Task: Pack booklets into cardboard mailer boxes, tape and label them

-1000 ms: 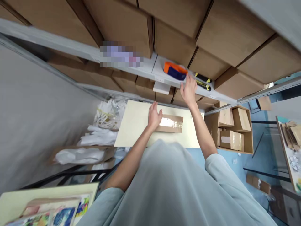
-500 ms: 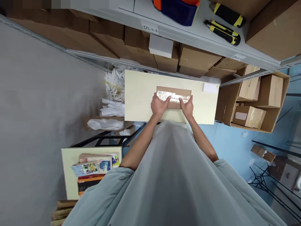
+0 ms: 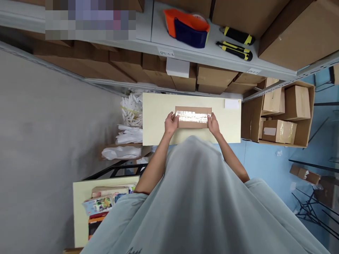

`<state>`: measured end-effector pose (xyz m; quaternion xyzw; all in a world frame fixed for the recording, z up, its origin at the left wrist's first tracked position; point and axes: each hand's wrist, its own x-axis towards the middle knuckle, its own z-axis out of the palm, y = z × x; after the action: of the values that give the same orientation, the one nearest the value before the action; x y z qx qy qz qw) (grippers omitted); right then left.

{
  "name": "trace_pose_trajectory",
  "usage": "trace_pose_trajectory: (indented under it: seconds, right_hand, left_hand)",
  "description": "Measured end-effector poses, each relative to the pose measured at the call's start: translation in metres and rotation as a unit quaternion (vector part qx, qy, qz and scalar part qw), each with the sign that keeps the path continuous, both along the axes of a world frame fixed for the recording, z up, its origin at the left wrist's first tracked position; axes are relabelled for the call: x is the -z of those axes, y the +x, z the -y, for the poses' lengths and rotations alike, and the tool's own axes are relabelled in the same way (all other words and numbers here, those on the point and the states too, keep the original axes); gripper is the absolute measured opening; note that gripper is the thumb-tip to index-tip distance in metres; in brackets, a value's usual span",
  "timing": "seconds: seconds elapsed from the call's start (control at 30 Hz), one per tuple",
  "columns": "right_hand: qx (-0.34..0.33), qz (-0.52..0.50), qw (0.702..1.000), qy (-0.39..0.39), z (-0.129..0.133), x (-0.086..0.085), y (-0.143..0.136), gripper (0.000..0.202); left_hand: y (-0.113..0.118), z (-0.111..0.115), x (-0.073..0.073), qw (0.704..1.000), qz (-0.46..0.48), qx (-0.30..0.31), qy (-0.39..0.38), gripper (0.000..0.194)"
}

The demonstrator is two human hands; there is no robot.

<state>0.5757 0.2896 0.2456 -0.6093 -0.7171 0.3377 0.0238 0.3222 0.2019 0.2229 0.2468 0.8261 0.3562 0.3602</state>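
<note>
A small brown cardboard box (image 3: 194,125) with a shiny strip of clear tape along its top is over the pale yellow tabletop (image 3: 156,132). At its left end my left hand (image 3: 171,123) grips it, thumb on top and fingers at the side. My right hand (image 3: 213,124) grips the opposite end in the same way. The undersides of the fingers are hidden. Toward the table's far right corner lies a white label (image 3: 231,103).
Above the table, a grey shelf (image 3: 132,44) carries an orange and navy tape dispenser (image 3: 190,33) and two yellow-black utility knives (image 3: 235,51). Right of the table stands a large open carton (image 3: 250,121) with several boxes inside. Books (image 3: 99,204) lie on a lower-left table.
My thumbs have moved outward from the middle of the box's top to its two ends. The camera view has shifted, showing more of the upper shelf.
</note>
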Motion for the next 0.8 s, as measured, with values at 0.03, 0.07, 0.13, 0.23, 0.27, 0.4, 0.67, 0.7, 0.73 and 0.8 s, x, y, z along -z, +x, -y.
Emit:
trace_pose_trajectory:
  seconds: [0.03, 0.07, 0.13, 0.23, 0.27, 0.4, 0.67, 0.7, 0.73, 0.8]
  right_hand:
    - [0.028, -0.025, 0.999, 0.003, -0.001, -0.001, 0.003, 0.062]
    - [0.050, -0.044, 0.998, 0.001, -0.001, -0.003, 0.005, 0.058]
    - [0.069, -0.059, 0.996, -0.008, -0.001, -0.007, 0.007, 0.049]
    - [0.070, -0.054, 0.996, -0.025, -0.001, -0.016, 0.007, 0.040]
    - [0.070, -0.056, 0.996, -0.023, -0.001, -0.019, 0.007, 0.039]
    - [0.063, -0.062, 0.996, 0.019, -0.001, -0.027, 0.009, 0.037]
    - [0.088, -0.074, 0.993, 0.007, 0.022, -0.009, 0.012, 0.018]
    - [0.092, -0.077, 0.993, 0.001, 0.026, -0.005, 0.013, 0.015]
    - [0.099, -0.084, 0.992, 0.000, 0.031, -0.001, 0.014, 0.013]
    - [0.116, -0.107, 0.987, 0.004, 0.038, 0.005, 0.015, 0.011]
  left_hand:
    - [-0.003, 0.000, -0.001, 1.000, 0.011, -0.014, 0.005, 0.041]
    - [-0.004, -0.001, -0.002, 1.000, 0.017, -0.023, 0.007, 0.040]
    - [-0.004, -0.001, -0.007, 1.000, 0.016, -0.026, 0.003, 0.037]
    - [-0.002, 0.000, -0.016, 1.000, -0.004, -0.026, -0.007, 0.036]
    - [-0.001, 0.001, -0.019, 1.000, -0.011, -0.027, -0.005, 0.035]
    - [-0.001, 0.005, -0.028, 0.999, -0.013, -0.026, 0.042, 0.032]
    - [-0.002, 0.022, -0.016, 0.996, 0.017, -0.033, 0.078, 0.025]
    - [-0.003, 0.026, -0.013, 0.996, 0.021, -0.032, 0.080, 0.024]
    - [-0.004, 0.030, -0.009, 0.996, 0.026, -0.030, 0.083, 0.023]
    - [-0.007, 0.036, -0.002, 0.995, 0.034, -0.027, 0.094, 0.022]
